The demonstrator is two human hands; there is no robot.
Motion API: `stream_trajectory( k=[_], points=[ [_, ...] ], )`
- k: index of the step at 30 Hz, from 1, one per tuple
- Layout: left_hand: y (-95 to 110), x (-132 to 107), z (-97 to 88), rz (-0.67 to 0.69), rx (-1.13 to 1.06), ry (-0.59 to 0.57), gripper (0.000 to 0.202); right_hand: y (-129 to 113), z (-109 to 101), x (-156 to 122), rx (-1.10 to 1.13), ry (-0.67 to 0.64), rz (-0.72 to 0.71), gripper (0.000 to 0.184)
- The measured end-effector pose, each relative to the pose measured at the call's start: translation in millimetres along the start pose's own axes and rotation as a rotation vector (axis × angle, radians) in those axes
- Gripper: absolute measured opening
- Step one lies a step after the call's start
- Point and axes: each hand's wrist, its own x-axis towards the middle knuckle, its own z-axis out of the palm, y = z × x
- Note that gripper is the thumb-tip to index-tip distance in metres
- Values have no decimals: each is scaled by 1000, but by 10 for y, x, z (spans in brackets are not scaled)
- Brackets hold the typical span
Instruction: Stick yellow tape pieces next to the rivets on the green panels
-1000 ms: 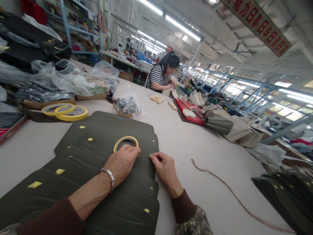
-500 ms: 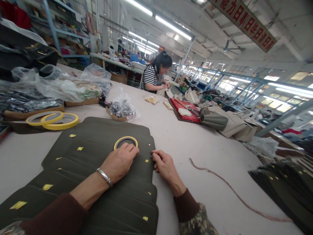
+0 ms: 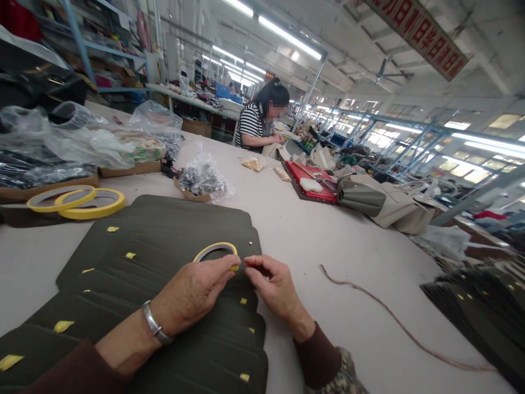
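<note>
My left hand (image 3: 191, 293) is closed on a roll of yellow tape (image 3: 207, 252), gripping its near right edge, with part of the ring hidden by the fingers. Just right of it, my right hand (image 3: 279, 287) has thumb and forefinger curled toward each other by the roll's edge; whatever is between the tips is too small to make out. Under both lies a stack of overlapping dark green panels (image 3: 180, 219). Small pieces of yellow tape (image 3: 64, 326) are stuck along the panels' left and right sides. A tiny gold-coloured stud (image 3: 250, 243) shows near the top panel's right edge.
Two more tape rolls (image 3: 96, 204) lie at left beside plastic bags (image 3: 110, 148). Beyond the panels sits a bag of dark parts (image 3: 202, 180). A brown cord (image 3: 383, 306) and stacked dark pieces (image 3: 471, 312) are at right. A co-worker (image 3: 256, 123) works across the table.
My left hand has tilted the tape roll up and moved slightly right. My right hand has come left from the panel edge to the roll. The view has shifted a little.
</note>
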Motion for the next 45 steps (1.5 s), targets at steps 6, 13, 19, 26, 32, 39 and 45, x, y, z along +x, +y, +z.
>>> stream_trajectory(
  k=[6,13,19,26,32,39,45],
  points=[
    [85,10,-8,-22,60,-42,37,-125,67,-13,-158,-6,-327,13],
    [160,24,-15,-65,61,-60,21,-67,145,-26,-339,131,-454,14],
    [187,35,-4,-81,26,-17,18,-174,152,-61,-317,129,-162,13],
    [303,30,7,7,9,148,23,-226,111,32,278,112,416,13],
    [321,30,16,-93,142,-68,18,22,-171,89,285,-21,609,19],
    [280,62,30,-140,242,-247,17,77,-145,29,-13,-134,516,16],
    [299,63,24,-150,252,-256,17,58,-65,32,-337,-87,252,15]
  ],
)
